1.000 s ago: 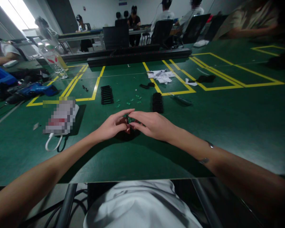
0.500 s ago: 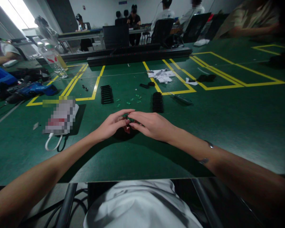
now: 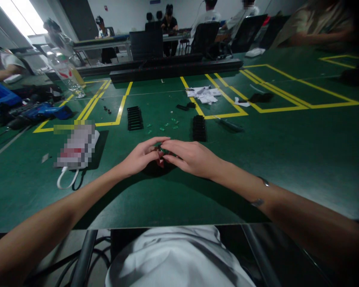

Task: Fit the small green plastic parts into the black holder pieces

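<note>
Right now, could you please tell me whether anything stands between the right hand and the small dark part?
Nothing visible does: the right hand reaches right up to the small dark part, which the left hand seems to hold, though much of it is hidden.

two hands [image 3: 194,156]; beyond them, two black racks [image 3: 199,128], at least five green chips [image 3: 162,129] and one screwdriver [image 3: 231,125]; left of them, one white cable [image 3: 62,172].

Nothing can be read: the wall sign [image 3: 155,2] and the red marks [image 3: 66,73] on the bottle [image 3: 73,84] (small and blurred) are illegible.
</note>
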A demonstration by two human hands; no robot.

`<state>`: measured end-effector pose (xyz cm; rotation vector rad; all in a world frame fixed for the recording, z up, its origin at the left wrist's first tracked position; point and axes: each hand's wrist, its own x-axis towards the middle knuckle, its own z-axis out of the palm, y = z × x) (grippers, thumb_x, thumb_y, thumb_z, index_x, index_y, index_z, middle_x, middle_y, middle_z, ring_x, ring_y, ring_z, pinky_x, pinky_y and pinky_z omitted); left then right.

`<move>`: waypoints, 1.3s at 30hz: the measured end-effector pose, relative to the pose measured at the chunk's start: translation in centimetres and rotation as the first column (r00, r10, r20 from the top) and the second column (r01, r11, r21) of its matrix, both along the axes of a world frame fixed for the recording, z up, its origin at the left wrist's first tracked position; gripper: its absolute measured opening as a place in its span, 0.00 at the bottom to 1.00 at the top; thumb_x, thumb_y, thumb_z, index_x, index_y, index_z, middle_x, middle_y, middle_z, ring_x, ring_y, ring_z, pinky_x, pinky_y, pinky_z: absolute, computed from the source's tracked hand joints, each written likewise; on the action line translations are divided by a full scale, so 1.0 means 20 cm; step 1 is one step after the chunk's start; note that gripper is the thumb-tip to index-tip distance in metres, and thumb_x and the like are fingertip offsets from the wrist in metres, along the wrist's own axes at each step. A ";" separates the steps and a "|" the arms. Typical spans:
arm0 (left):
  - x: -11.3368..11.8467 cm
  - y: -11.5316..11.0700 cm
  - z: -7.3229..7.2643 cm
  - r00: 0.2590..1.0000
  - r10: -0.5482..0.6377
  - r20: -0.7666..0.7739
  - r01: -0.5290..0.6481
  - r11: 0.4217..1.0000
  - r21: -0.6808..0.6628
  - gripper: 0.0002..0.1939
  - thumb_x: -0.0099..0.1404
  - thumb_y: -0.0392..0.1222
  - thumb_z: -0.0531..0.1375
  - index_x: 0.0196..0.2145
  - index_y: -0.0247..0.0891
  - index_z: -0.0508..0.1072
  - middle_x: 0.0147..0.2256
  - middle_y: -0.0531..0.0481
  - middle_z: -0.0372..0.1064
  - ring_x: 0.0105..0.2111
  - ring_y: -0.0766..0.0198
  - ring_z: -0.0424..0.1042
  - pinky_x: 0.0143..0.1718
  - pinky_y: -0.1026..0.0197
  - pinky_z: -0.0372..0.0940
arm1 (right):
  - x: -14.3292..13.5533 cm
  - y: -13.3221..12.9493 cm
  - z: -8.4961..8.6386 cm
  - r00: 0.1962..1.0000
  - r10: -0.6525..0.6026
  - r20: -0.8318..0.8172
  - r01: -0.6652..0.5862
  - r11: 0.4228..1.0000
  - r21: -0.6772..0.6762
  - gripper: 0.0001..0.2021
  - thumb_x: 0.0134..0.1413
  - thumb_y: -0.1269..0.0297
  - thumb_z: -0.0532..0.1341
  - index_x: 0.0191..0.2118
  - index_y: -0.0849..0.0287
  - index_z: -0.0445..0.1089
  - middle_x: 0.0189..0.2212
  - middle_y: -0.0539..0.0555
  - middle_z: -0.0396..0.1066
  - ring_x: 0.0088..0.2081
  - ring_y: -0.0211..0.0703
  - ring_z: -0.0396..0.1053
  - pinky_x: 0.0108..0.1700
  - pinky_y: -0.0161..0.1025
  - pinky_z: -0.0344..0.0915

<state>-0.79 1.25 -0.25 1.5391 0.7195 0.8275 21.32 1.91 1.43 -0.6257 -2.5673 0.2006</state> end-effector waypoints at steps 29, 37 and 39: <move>-0.01 0.01 0.00 1.000 -0.017 -0.013 0.017 1.000 -0.007 0.26 0.68 0.39 0.59 0.62 0.34 0.62 0.33 0.46 0.74 0.31 0.62 0.74 0.36 0.62 0.68 | 0.00 -0.01 0.00 0.999 0.030 -0.044 -0.030 1.000 -0.006 0.10 0.66 0.67 0.56 0.51 0.58 0.67 0.52 0.59 0.72 0.52 0.49 0.71 0.50 0.44 0.70; -0.01 0.01 -0.01 0.999 -0.034 0.023 0.035 0.999 -0.019 0.25 0.68 0.39 0.59 0.62 0.35 0.63 0.33 0.47 0.75 0.32 0.62 0.75 0.36 0.62 0.68 | 0.00 -0.01 0.00 0.999 0.029 -0.036 -0.029 0.999 -0.012 0.10 0.66 0.67 0.56 0.51 0.58 0.67 0.52 0.59 0.72 0.52 0.49 0.71 0.51 0.44 0.69; -0.01 0.01 -0.01 0.999 -0.034 0.026 0.035 0.999 -0.023 0.25 0.68 0.39 0.59 0.61 0.35 0.63 0.33 0.47 0.75 0.32 0.61 0.75 0.36 0.62 0.69 | 0.00 -0.01 0.00 0.999 0.032 -0.037 -0.032 0.999 -0.012 0.10 0.67 0.66 0.55 0.51 0.58 0.67 0.53 0.59 0.72 0.53 0.49 0.71 0.51 0.44 0.69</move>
